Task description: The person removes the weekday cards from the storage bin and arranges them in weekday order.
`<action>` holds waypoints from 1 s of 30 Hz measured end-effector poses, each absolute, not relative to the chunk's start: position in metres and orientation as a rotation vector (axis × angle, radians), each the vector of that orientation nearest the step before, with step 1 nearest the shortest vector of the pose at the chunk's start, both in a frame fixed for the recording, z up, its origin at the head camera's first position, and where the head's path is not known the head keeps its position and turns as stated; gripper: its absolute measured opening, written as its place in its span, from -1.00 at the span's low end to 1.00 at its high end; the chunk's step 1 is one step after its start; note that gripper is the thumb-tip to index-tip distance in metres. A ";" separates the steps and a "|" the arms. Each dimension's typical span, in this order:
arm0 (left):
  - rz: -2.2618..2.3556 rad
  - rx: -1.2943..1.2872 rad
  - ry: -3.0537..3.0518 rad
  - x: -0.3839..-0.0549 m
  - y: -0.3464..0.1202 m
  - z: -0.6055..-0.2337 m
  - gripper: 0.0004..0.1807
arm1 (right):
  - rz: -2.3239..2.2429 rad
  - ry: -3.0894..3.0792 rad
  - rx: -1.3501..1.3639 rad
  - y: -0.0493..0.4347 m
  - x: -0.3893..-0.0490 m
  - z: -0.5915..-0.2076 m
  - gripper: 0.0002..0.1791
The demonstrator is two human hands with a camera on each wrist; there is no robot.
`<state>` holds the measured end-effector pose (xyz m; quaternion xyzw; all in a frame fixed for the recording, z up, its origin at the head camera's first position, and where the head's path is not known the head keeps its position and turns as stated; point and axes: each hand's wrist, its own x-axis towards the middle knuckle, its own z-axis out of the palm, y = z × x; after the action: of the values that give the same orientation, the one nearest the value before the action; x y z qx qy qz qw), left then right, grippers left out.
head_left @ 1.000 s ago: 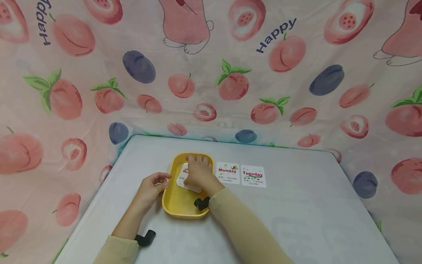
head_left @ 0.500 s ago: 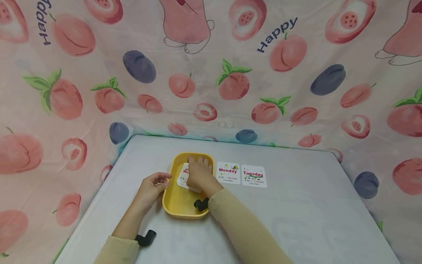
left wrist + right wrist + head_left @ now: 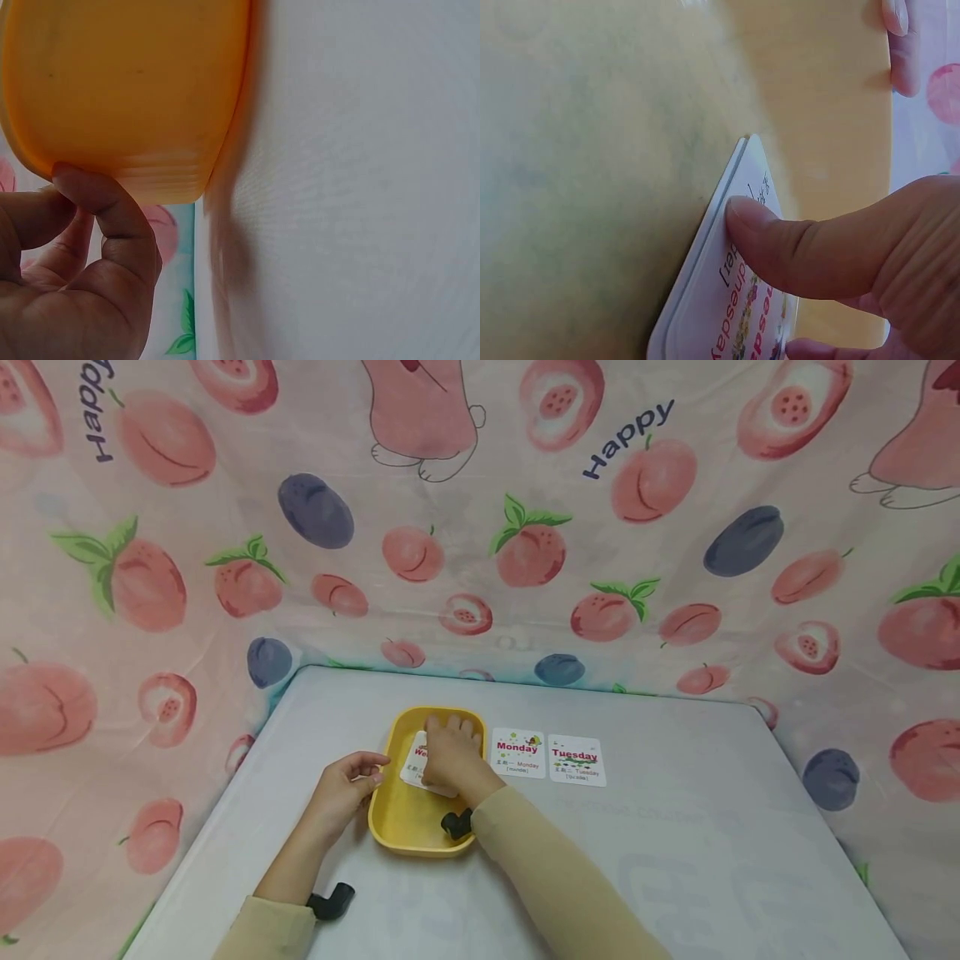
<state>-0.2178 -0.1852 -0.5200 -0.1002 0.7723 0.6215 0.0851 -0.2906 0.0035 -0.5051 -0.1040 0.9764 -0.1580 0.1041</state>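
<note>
so i'm standing here watching someone work a yellow tray (image 3: 411,828) on a white table (image 3: 697,827). the thing that matters is the wednesday card (image 3: 417,768): it's inside the tray, a bit toward twelve o'clock from the middle, and skewed rather than square to the sides.

right hand (image 3: 454,762) comes in from about five o'clock and has hold of it, thumb (image 3: 802,247) flat on the printed face. can't really tell how the fingers behind sit, the card and thumb hide most of them. left hand (image 3: 347,787) is at about ten o'clock, fingertips pinching the tray rim, a good steadying grip imo.

outside the tray near three o'clock there's the monday card (image 3: 517,753), then the tuesday card (image 3: 577,761) further out the same way, both face up.

tip for this bit: from the right wrist you can see a second white edge (image 3: 697,247) under the top card, so i reckon there's more than one in that grip. i'd slide the thumb sideways to fan them and check before lifting. stay light on the face, pinch near the edge, and leave that left hand anchored so the tray doesn't skid.
</note>
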 end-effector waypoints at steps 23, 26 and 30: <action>1.866 -0.290 2.298 -0.217 -0.185 -0.519 -0.68 | -0.295 3.011 -0.368 0.000 -0.285 -0.498 -0.05; 1.862 -0.289 2.304 -0.217 -0.185 -0.519 -0.69 | -0.291 3.016 -0.381 0.000 -0.285 -0.498 -0.01; 1.862 -0.285 2.310 -0.217 -0.186 -0.520 -0.69 | -0.290 3.018 -0.385 0.000 -0.284 -0.498 -0.01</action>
<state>-0.2172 -0.1856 -0.5198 -0.0955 0.7725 0.6226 0.0804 -0.2841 -0.0004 -0.4977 -0.1260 0.9866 -0.0948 0.0426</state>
